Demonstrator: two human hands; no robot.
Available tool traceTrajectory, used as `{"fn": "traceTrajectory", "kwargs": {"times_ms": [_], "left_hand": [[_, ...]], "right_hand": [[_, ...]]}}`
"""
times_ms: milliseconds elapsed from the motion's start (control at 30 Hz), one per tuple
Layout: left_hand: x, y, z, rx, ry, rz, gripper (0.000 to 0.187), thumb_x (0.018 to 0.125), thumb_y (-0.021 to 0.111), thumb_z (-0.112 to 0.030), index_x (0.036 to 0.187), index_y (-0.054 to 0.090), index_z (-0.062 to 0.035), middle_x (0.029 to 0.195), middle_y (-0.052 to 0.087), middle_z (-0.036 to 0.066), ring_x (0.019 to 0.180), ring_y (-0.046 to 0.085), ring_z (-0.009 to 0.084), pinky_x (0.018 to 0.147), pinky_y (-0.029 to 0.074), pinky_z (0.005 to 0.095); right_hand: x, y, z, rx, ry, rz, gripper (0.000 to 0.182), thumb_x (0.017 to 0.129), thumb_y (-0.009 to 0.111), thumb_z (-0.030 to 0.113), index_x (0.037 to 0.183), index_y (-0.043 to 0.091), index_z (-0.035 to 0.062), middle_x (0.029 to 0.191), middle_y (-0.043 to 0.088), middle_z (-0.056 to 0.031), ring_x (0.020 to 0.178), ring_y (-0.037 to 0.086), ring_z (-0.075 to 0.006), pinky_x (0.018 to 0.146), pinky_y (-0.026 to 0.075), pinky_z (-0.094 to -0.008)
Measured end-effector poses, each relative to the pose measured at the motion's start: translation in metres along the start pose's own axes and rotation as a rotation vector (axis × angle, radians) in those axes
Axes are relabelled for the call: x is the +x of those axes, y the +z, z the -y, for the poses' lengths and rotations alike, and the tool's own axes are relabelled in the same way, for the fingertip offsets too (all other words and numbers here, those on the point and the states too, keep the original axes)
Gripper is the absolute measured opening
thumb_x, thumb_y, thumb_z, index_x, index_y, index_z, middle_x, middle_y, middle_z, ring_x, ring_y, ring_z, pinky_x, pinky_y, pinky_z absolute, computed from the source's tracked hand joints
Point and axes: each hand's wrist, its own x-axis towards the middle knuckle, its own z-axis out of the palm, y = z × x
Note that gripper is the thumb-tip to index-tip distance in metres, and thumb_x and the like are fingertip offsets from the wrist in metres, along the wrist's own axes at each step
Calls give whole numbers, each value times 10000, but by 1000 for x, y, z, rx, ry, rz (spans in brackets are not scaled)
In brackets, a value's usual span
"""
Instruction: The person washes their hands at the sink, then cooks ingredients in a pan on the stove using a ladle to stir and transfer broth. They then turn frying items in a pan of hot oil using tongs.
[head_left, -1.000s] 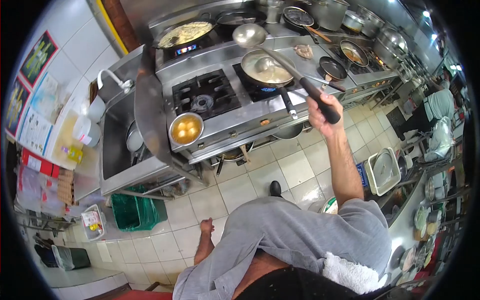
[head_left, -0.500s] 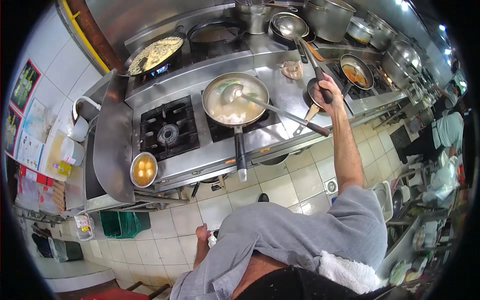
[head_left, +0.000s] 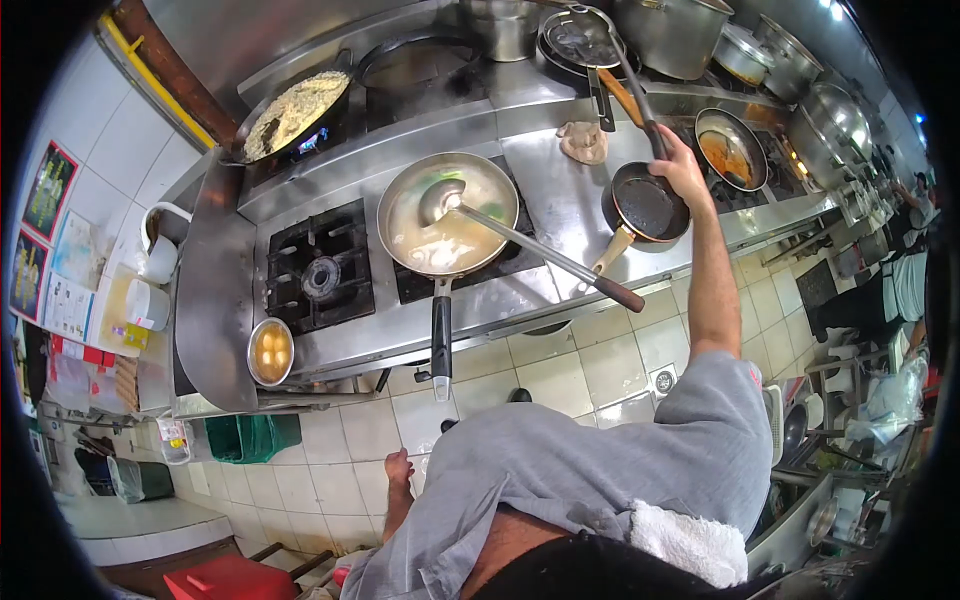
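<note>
My right hand [head_left: 682,170] grips the black handle of a long metal ladle [head_left: 640,85] over the back of the counter; its head is hard to make out against a stack of pans. My left hand [head_left: 398,467] hangs low by my side, fingers curled, with nothing visible in it. On the front burner sits a pan [head_left: 385,225] of cloudy broth, a second ladle [head_left: 530,245] resting in it with its handle over the counter edge. Below my right wrist lies a small black frying pan [head_left: 650,205] with a light handle.
A bare burner [head_left: 320,278] and a bowl of round pieces in yellow liquid [head_left: 271,352] are at left. Behind is a wok of pale food [head_left: 295,115]. A crumpled cloth [head_left: 583,143], a pan with orange sauce [head_left: 730,150] and large pots [head_left: 672,40] stand right. Another person [head_left: 905,280] is far right.
My right hand has shifted right and slightly up with the ladle, uncovering the small black frying pan. The view has moved a little. The pan of broth and its ladle stay in place.
</note>
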Motion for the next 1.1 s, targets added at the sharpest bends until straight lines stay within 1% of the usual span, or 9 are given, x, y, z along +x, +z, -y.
{"fn": "traceTrajectory", "kwargs": {"times_ms": [133,267,367,400,433,500,800,967,1100], "left_hand": [[2,-5,29,136,265,115,288,770,584,-270,767,530,13,554,495,86,437,485,165,360,421,285],[11,-2,29,76,30,27,380,789,506,-300,533,492,-20,477,482,96,406,492,185,375,409,330],[54,-7,41,671,297,-16,425,776,464,-366,757,601,36,798,581,236,815,550,378,763,416,416],[52,-3,29,386,99,-66,425,774,461,-371,761,597,32,849,576,242,880,528,378,789,404,417],[58,-6,30,727,428,-86,416,761,479,-373,768,591,28,847,579,238,856,538,378,771,416,415],[44,0,4,353,192,-146,400,744,504,-368,760,585,23,820,584,231,819,552,372,735,432,414],[-3,11,-28,262,133,-158,383,741,529,-351,785,595,24,817,598,215,796,577,334,716,448,384],[-1,10,-18,339,49,-93,434,736,537,-367,927,569,21,909,596,208,892,563,330,800,435,368],[-3,8,-24,338,53,-67,462,733,535,-374,973,552,20,951,586,210,922,555,328,822,430,369]], "right_hand": [[-23,-23,-50,13,69,2,682,591,537,-22,1252,391,57,842,547,-93,690,510,-125,601,428,-235],[-36,-19,-100,55,15,2,654,624,467,-82,1262,337,-14,1245,429,-121,1146,404,-161,919,325,-250],[-45,-12,-113,-31,-16,-24,624,651,433,-119,1258,316,-32,1278,392,-131,1191,371,-199,957,297,-271],[-46,-8,-123,3,-85,-52,636,645,459,-122,1256,313,-26,1284,383,-135,1198,363,-204,975,289,-285],[-49,-6,-125,-84,-37,-71,643,642,484,-124,1253,312,-23,1278,388,-140,1198,363,-214,986,283,-293],[-46,-4,-148,-255,-39,-116,617,661,528,-93,1239,346,22,1206,437,-162,1140,421,-260,952,328,-322],[-50,29,-182,-623,-182,-177,593,720,647,159,1235,365,75,1066,490,-182,950,493,-320,818,390,-386],[-47,29,-198,-398,67,-44,646,706,651,77,1272,340,67,746,541,-75,702,515,-197,701,419,-317],[-48,37,-209,-381,65,-31,623,698,649,67,1256,374,77,693,504,-50,655,494,-164,672,423,-299]]}}
